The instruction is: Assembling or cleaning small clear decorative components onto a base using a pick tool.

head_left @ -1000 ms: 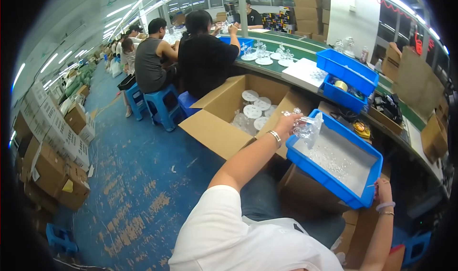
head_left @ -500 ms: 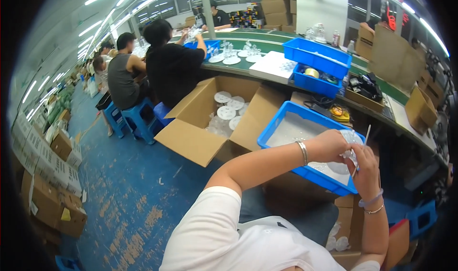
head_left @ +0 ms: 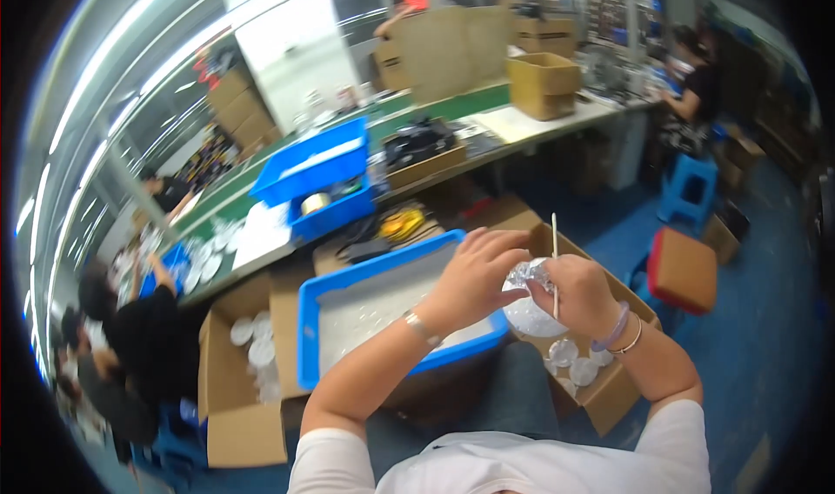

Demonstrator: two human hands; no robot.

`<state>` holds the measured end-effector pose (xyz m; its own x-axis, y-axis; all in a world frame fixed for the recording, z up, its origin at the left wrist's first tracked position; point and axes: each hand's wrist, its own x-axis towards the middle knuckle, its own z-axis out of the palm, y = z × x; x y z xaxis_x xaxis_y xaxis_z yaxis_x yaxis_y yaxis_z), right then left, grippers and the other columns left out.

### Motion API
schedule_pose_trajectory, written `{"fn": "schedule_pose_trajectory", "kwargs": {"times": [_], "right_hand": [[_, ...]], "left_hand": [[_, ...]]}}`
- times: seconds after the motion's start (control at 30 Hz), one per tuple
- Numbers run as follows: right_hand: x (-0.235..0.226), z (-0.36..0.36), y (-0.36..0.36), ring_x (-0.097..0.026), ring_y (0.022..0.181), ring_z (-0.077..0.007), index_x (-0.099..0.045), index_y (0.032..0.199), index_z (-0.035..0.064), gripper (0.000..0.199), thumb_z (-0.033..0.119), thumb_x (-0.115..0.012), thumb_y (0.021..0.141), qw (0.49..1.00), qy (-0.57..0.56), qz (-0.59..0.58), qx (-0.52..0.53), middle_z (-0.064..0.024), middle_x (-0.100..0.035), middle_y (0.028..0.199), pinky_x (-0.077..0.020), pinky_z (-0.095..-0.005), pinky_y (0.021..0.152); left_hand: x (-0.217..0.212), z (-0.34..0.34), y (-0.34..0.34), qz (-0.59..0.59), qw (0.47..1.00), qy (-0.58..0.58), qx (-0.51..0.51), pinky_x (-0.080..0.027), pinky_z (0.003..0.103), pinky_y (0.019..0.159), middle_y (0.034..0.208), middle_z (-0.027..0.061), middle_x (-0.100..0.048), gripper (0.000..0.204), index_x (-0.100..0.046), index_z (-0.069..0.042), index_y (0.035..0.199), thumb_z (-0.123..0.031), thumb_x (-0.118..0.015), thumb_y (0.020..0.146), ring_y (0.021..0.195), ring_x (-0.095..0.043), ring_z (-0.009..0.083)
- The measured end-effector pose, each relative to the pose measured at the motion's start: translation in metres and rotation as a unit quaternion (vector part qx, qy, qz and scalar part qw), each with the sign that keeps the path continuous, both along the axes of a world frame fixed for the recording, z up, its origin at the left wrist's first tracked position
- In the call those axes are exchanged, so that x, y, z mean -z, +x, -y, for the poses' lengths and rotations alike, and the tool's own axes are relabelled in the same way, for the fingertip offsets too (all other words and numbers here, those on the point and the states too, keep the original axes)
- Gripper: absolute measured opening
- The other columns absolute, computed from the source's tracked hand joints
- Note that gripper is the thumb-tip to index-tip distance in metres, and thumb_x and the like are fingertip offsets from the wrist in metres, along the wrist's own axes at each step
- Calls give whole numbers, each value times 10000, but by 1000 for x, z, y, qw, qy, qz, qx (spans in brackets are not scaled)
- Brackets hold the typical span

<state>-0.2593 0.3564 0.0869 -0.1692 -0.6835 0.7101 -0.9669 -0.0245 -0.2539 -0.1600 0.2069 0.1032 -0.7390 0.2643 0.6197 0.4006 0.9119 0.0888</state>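
Both hands work a small clear plastic piece above an open carton.

Since the earlier frame the view has swung right and both hands now meet over the brown carton (head_left: 609,390) of clear round lids. The left hand (head_left: 474,277) curls its fingers around the crinkled clear plastic piece (head_left: 529,274); the right hand (head_left: 583,294) pinches it too, gripping a thin white stick (head_left: 554,263) upright. A blue tray (head_left: 309,320) lies just left, stacked blue bins (head_left: 317,176) stand on the green-topped bench, and a red-edged stool (head_left: 683,270) sits right.
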Motion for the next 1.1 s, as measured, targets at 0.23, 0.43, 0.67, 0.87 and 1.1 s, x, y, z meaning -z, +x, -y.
{"fn": "schedule_pose_trajectory", "kwargs": {"times": [0.23,0.43,0.67,0.87,1.1], "right_hand": [[72,-74,-49,-494,565,-314,-484,620,22,174,155,-574,687,974,22,135,182,-158,-497,585,-389,-378,505],[149,-93,-51,-505,584,-319,-477,611,23,200,177,-582,682,929,5,245,277,-159,-499,592,-392,-379,513],[203,-114,-42,-522,559,-346,-509,600,25,234,238,-575,673,883,32,297,362,-180,-512,556,-405,-405,488],[220,-126,-47,-498,531,-320,-520,614,24,218,221,-568,695,829,102,426,348,-176,-505,576,-385,-375,478],[257,-113,-68,-474,518,-353,-486,589,15,271,238,-553,727,861,99,379,325,-187,-474,548,-359,-385,455]], "left_hand": [[37,10,-24,227,967,108,-48,-430,296,622,764,77,-586,173,-579,-66,743,-136,-683,623,710,-552,221],[24,1,-25,210,864,458,-4,-394,204,566,673,13,-550,95,-554,-25,699,-61,-642,689,636,-497,73],[29,-19,-13,265,961,82,14,-395,329,759,956,120,-522,404,-515,-41,921,-200,-704,602,870,-490,272],[83,-1,76,333,918,-42,-212,-375,365,811,1016,164,-487,490,-472,-41,1038,-250,-661,638,949,-460,307],[105,22,92,291,917,-26,-273,-414,366,608,776,162,-535,162,-527,-7,870,-54,-546,716,708,-512,316]]}}
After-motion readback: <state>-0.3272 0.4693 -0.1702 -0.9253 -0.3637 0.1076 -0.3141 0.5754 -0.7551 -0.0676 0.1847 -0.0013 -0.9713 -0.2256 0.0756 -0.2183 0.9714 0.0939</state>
